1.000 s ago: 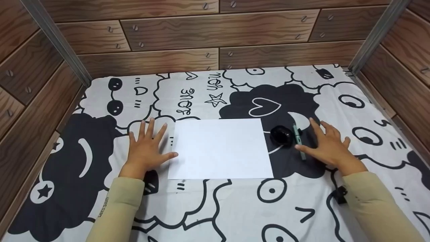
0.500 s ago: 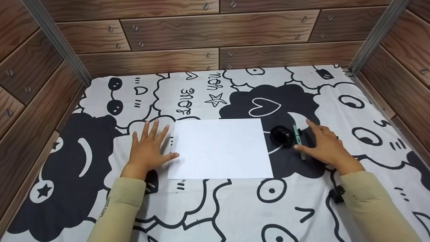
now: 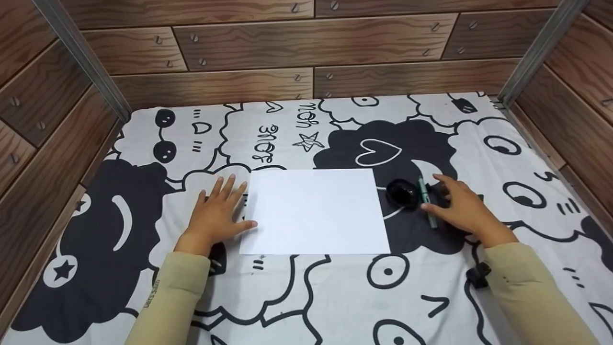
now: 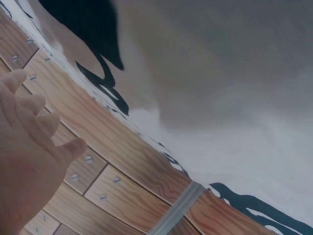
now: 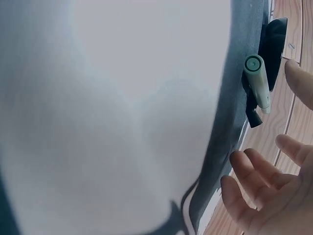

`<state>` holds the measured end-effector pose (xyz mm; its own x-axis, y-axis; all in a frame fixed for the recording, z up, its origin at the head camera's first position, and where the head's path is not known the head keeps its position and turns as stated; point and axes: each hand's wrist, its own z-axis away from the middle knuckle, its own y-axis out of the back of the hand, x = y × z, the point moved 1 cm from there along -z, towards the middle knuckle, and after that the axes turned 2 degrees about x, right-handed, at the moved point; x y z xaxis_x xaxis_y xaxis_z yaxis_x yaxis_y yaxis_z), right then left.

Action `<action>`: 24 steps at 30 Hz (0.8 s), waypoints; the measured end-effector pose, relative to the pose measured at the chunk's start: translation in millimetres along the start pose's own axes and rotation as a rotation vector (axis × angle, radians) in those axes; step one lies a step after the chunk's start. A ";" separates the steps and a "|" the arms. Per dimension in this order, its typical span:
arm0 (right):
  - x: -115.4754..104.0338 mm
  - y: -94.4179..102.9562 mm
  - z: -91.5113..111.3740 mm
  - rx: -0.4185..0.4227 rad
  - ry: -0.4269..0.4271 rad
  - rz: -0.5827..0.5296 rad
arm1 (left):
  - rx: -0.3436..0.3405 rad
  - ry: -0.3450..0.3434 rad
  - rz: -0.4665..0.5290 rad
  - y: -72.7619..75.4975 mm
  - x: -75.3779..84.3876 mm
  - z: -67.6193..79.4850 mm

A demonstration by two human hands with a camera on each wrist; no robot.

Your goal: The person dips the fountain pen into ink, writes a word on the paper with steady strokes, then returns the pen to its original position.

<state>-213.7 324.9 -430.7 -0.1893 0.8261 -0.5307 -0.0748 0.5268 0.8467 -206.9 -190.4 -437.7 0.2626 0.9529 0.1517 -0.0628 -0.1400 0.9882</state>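
A blank white sheet of paper (image 3: 313, 211) lies flat in the middle of the patterned cloth. My left hand (image 3: 214, 218) is spread at its left side, thumb tip over the paper's edge; the left wrist view shows the same hand (image 4: 34, 152) with nothing in its fingers. To the paper's right sits a glossy black round object (image 3: 401, 194), its kind unclear. Beside it lies a light green pen (image 3: 425, 200), with a small black piece (image 5: 252, 111) against it. My right hand (image 3: 462, 208) is just right of the pen, thumb tip by its barrel, fingers loosely bent, gripping nothing.
A white cloth (image 3: 287, 297) with black cartoon drawings covers the work surface. Wood-plank-patterned walls (image 3: 239, 48) rise at the back and both sides, with grey metal posts (image 3: 79, 57) at the corners. A small black device (image 3: 479, 275) is at the right wrist.
My left hand has shifted slightly right, its thumb reaching a bit further over the paper. My right hand has moved slightly left and its fingers have bent more. Paper, pen and black object stay put.
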 end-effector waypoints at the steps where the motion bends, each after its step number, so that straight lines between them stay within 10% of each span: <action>1: 0.5 -0.2 -0.3 0.001 0.004 -0.006 | -0.010 -0.006 0.007 -0.4 0.2 0.1; 24: -0.1 -6.3 -7.4 0.049 0.006 -0.111 | -0.119 -0.060 0.120 -6.4 4.4 0.9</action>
<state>-220.5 320.1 -435.7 -0.1885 0.7610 -0.6207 -0.0479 0.6242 0.7798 -204.4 -185.5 -443.3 0.3029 0.9132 0.2726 -0.2097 -0.2152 0.9538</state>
